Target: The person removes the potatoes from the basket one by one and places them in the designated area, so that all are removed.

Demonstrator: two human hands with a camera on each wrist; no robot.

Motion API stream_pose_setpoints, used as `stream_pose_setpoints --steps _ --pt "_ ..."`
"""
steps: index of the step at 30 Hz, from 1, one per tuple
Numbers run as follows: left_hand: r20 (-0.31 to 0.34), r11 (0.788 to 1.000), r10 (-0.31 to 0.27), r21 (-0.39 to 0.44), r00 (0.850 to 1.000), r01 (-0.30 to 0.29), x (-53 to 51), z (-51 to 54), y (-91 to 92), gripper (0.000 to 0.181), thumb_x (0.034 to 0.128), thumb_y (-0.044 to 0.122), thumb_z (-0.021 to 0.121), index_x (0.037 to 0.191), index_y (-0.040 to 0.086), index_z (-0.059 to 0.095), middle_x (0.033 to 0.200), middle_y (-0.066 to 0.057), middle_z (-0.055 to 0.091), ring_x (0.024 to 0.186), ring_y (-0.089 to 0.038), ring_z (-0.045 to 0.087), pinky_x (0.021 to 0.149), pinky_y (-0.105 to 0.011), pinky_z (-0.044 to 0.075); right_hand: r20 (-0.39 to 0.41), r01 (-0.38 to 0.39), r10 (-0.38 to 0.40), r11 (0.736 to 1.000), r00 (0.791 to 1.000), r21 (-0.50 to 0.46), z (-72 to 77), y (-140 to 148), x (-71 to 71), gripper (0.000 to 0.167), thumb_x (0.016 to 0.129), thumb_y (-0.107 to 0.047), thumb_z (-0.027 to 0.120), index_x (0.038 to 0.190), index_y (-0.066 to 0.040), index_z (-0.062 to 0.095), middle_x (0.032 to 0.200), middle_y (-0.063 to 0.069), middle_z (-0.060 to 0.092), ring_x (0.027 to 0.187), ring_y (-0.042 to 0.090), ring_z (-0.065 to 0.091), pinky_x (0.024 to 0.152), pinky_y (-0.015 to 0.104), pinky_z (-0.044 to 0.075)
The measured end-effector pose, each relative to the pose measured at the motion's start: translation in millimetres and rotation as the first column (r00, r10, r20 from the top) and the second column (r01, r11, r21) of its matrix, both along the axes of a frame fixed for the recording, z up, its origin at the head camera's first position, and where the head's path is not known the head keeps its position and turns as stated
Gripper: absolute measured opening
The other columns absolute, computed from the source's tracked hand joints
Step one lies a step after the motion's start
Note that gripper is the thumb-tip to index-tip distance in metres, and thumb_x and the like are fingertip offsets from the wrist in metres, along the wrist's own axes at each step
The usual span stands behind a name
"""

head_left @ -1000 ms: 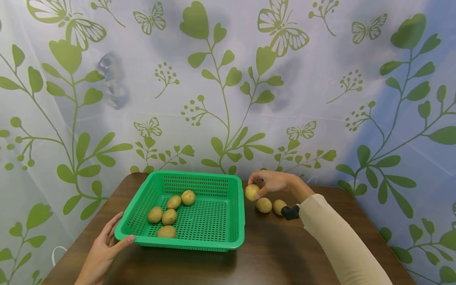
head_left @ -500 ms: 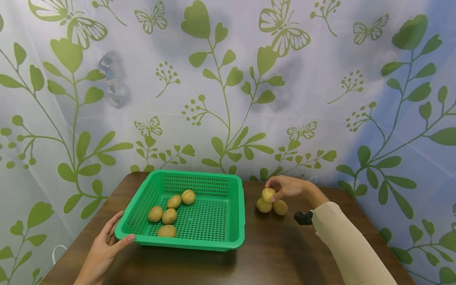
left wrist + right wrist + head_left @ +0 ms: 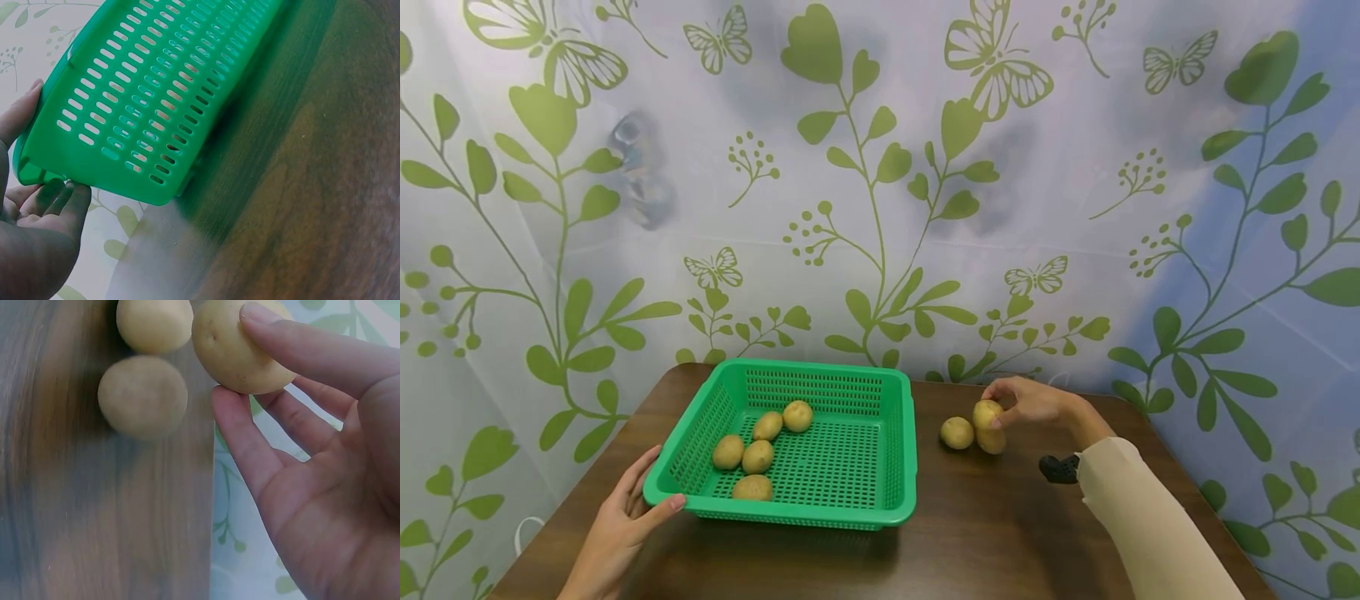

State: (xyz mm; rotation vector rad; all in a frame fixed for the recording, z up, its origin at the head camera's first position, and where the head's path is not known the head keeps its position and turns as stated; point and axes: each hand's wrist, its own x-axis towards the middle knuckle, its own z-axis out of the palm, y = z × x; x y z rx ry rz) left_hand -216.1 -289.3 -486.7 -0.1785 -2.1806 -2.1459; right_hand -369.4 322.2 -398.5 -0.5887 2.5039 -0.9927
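Observation:
A green plastic basket [image 3: 827, 512] with slotted walls sits on the table, with several potatoes [image 3: 757, 457] in its left half. My left hand [image 3: 617, 521] grips the basket's near left corner, thumb over the rim and fingers curled beneath, as the left wrist view also shows. Right of the basket, my right hand [image 3: 1037, 406] pinches a potato [image 3: 240, 347] between thumb and fingers. That potato is held above the table and partly covers another potato [image 3: 991, 442] in the head view. One more potato [image 3: 957, 433] lies just left of it on the table.
The brown wooden table [image 3: 940, 550] reaches back to a white curtain [image 3: 880, 208] printed with green leaves and butterflies. A black device [image 3: 1059, 469] is at the right sleeve. Part of a white loop [image 3: 527, 533] shows beyond the table's left edge.
My right hand has moved right, away from the basket, carrying the potato past the left loose potato to over the right one. The left hand and basket have stayed put.

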Motion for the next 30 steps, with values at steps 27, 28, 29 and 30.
stream_pose_setpoints --steps 27,28,29,30 --pt "-0.021 1.000 0.011 -0.015 1.000 -0.012 0.6 -1.1 1.2 0.078 0.1024 0.002 0.065 0.165 0.008 0.018 0.156 0.005 0.039 0.127 0.007 0.050 0.094 -0.013 0.047 0.067 0.116 -0.111 0.990 0.991 -0.074 -30.5 60.4 20.8 0.043 0.094 -0.010 0.078 0.127 0.008 0.057 0.126 0.020 0.055 0.107 0.033 0.054 0.087 0.043 0.051" --pt "-0.023 1.000 0.010 -0.015 1.000 -0.011 0.5 -1.0 1.4 0.078 0.1024 0.002 0.065 0.165 0.008 0.018 0.155 0.005 0.039 0.127 0.006 0.050 0.094 -0.013 0.047 0.071 0.117 -0.111 0.990 0.991 -0.085 -32.0 60.8 21.0 0.043 0.094 -0.010 0.078 0.126 0.008 0.057 0.125 0.021 0.055 0.106 0.033 0.054 0.086 0.043 0.051" --pt "-0.025 1.000 0.010 -0.016 1.000 -0.010 0.4 -1.0 1.7 0.078 0.1023 0.002 0.065 0.165 0.008 0.018 0.155 0.005 0.040 0.127 0.006 0.050 0.094 -0.013 0.047 0.076 0.117 -0.110 0.989 0.991 -0.096 -33.7 61.3 21.0 0.042 0.094 -0.009 0.078 0.126 0.009 0.056 0.124 0.020 0.055 0.106 0.033 0.053 0.085 0.042 0.051" --pt "-0.024 1.000 0.011 -0.017 1.000 -0.011 0.3 -0.8 1.9 0.078 0.1023 0.002 0.065 0.165 0.008 0.018 0.156 0.005 0.039 0.127 0.006 0.050 0.094 -0.013 0.047 0.075 0.116 -0.109 0.988 0.991 -0.102 -35.5 61.7 21.2 0.042 0.094 -0.009 0.078 0.125 0.009 0.057 0.123 0.020 0.056 0.106 0.033 0.053 0.085 0.041 0.051"
